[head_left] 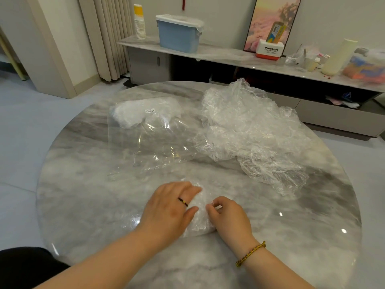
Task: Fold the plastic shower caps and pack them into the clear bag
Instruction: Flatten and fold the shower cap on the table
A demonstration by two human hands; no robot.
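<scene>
Shower cap [199, 221] (folded) is pressed by the flat left hand [168, 209], pinched by the right hand [227, 216], on a marble table [93, 195] near a sideboard [218, 54].

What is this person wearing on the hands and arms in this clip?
No gloves, and no sleeves show on either forearm. The left hand wears a thin dark ring with a yellow section. The right hand shows no ring; its wrist carries a braided yellow-and-dark cord bracelet.

Clear bag [150, 138] lies left of loose caps [250, 130].
</scene>
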